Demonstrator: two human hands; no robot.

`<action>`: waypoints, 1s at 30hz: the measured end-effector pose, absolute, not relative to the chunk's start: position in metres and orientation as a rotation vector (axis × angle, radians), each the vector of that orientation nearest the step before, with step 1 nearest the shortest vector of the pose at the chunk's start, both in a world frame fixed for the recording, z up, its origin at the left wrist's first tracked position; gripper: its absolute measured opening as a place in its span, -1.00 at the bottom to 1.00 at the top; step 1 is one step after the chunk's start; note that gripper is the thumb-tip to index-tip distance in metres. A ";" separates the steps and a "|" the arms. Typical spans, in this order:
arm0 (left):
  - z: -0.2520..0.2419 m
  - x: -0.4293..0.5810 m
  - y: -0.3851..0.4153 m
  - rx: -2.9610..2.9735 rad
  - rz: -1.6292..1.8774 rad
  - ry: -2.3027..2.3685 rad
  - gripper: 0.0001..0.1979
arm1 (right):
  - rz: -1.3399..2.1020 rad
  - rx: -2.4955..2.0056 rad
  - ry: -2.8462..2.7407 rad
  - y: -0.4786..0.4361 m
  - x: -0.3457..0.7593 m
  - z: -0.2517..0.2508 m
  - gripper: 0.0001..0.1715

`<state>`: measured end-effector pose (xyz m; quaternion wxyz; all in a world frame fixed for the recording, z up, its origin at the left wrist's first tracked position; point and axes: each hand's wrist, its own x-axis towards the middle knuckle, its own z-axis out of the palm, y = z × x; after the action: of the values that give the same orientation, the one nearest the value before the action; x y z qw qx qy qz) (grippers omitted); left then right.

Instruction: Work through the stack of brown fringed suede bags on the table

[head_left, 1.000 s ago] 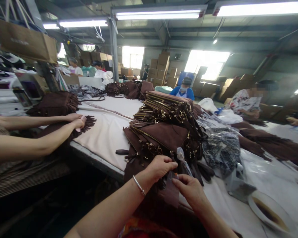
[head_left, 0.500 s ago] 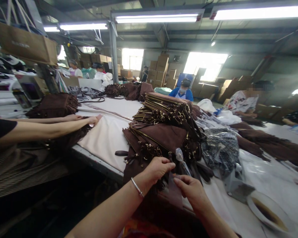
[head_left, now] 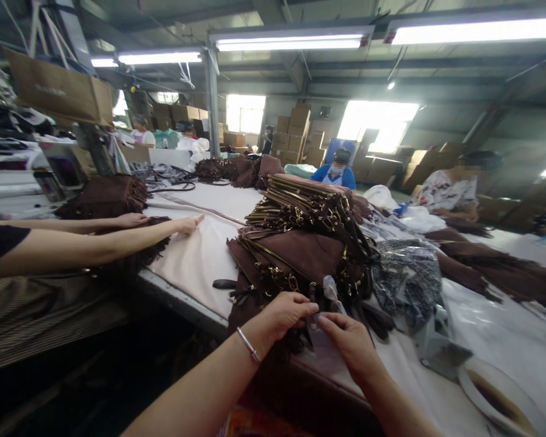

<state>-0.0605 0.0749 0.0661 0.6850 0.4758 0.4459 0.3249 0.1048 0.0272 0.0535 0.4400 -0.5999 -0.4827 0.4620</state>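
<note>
My left hand (head_left: 283, 314) and my right hand (head_left: 349, 343) meet at the near table edge. Both pinch a small clear plastic piece (head_left: 331, 290) attached to a brown suede bag (head_left: 300, 255). A thin metal bangle (head_left: 247, 345) sits on my left wrist. The bag lies on top of a stack of brown bags with gold chains (head_left: 307, 203). What exactly my fingertips grip is partly hidden.
A co-worker's two arms (head_left: 95, 243) reach from the left onto a fringed brown bag (head_left: 104, 197) and the cream table cover (head_left: 200, 249). Patterned plastic wrapping (head_left: 407, 273) and a white bowl (head_left: 495, 397) lie right. Seated workers and stacked cartons (head_left: 295, 130) fill the back.
The co-worker's near hand slid rightward along the table onto the cream cover. My hands drew closer together on the plastic piece, and the view tilted slightly down.
</note>
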 end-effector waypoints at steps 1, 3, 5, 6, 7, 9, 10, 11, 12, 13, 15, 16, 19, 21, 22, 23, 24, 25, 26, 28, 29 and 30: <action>0.065 -0.062 0.075 1.040 0.727 0.978 -0.61 | 1.152 -1.488 -1.191 0.029 0.104 0.054 -0.50; 0.064 -0.066 0.075 0.990 0.723 0.940 -0.59 | 1.136 -1.516 -1.213 0.032 0.103 0.054 -0.48; 0.061 -0.069 0.075 0.951 0.727 0.924 -0.58 | 1.072 -1.539 -1.303 0.033 0.100 0.053 -0.51; 0.060 -0.070 0.075 0.936 0.739 0.927 -0.58 | 1.033 -1.545 -1.358 0.032 0.099 0.052 -0.54; 0.059 -0.071 0.075 0.923 0.757 0.932 -0.58 | 1.003 -1.545 -1.406 0.030 0.098 0.051 -0.57; 0.056 -0.072 0.076 0.901 0.794 0.928 -0.58 | 0.984 -1.543 -1.470 0.026 0.096 0.048 -0.62; 0.055 -0.072 0.076 0.889 0.804 0.918 -0.58 | 0.991 -1.546 -1.485 0.023 0.096 0.048 -0.63; 0.055 -0.072 0.076 0.873 0.805 0.906 -0.59 | 0.993 -1.552 -1.494 0.020 0.096 0.047 -0.64; 0.054 -0.072 0.077 0.853 0.804 0.893 -0.59 | 0.986 -1.563 -1.503 0.018 0.096 0.047 -0.66; 0.054 -0.072 0.077 0.830 0.799 0.875 -0.60 | 0.963 -1.582 -1.509 0.015 0.097 0.047 -0.67; 0.054 -0.070 0.077 0.775 0.796 0.836 -0.60 | 0.886 -1.628 -1.528 0.012 0.099 0.048 -0.68; 0.055 -0.069 0.076 0.751 0.799 0.818 -0.60 | 0.844 -1.650 -1.542 0.011 0.100 0.049 -0.69; 0.059 -0.067 0.075 0.716 0.806 0.791 -0.60 | 0.751 -1.676 -1.589 0.010 0.103 0.051 -0.70; 0.062 -0.065 0.075 0.705 0.806 0.780 -0.60 | 0.716 -1.672 -1.609 0.010 0.103 0.051 -0.71; 0.064 -0.064 0.074 0.703 0.805 0.773 -0.60 | 0.706 -1.669 -1.613 0.009 0.103 0.050 -0.71; 0.065 -0.064 0.074 0.704 0.803 0.768 -0.60 | 0.699 -1.666 -1.610 0.009 0.103 0.049 -0.71; 0.066 -0.063 0.073 0.709 0.803 0.768 -0.60 | 0.694 -1.661 -1.604 0.009 0.103 0.048 -0.70; 0.066 -0.063 0.073 0.720 0.803 0.772 -0.61 | 0.694 -1.654 -1.596 0.008 0.103 0.048 -0.70; 0.066 -0.063 0.073 0.733 0.805 0.782 -0.62 | 0.695 -1.644 -1.589 0.008 0.104 0.047 -0.69; 0.064 -0.063 0.073 0.751 0.812 0.807 -0.64 | 0.701 -1.627 -1.578 0.007 0.104 0.047 -0.68; 0.063 -0.062 0.073 0.757 0.817 0.814 -0.64 | 0.707 -1.622 -1.575 0.007 0.105 0.047 -0.67; 0.062 -0.062 0.073 0.763 0.819 0.816 -0.65 | 0.718 -1.622 -1.570 0.007 0.105 0.047 -0.67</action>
<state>-0.0622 0.0728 0.0617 0.7695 0.3517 0.3761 0.3777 0.1051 0.0067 0.0474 0.3769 -0.6342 -0.6139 0.2809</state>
